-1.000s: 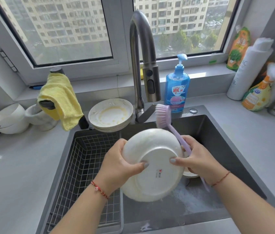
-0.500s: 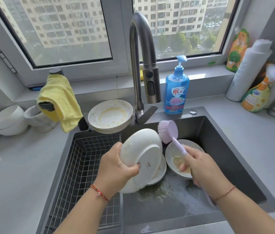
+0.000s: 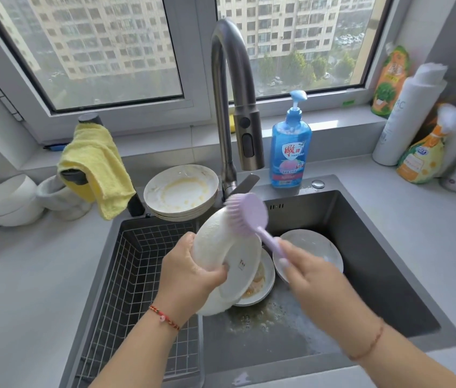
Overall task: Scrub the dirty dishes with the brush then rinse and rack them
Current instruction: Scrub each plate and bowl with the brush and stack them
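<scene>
Head view, nearest first: the left hand (image 3: 193,273) clamps a white plate (image 3: 225,256), fingers curled over its underside and thumb hidden behind, tilting it on edge above the sink (image 3: 375,247), likely so the dirty face meets the bristles and drips fall into the basin. At about three o'clock from it, the right hand (image 3: 310,273) is wrapped round the lilac brush (image 3: 249,214) handle, and the brush head rests against the plate's top rim at twelve o'clock, so I judge scrubbing is under way. The two hands are apart. Below the plate, two more soiled dishes (image 3: 316,245) lie on the sink floor among greasy suds. At nine o'clock sits the wire rack (image 3: 142,275), nothing in it as far as shown. Farther back, a stack (image 3: 181,191) of dirty plates waits on the counter (image 3: 25,275) beside the tap (image 3: 229,93), which looks off. A soap bottle (image 3: 291,149) stands at one o'clock.
</scene>
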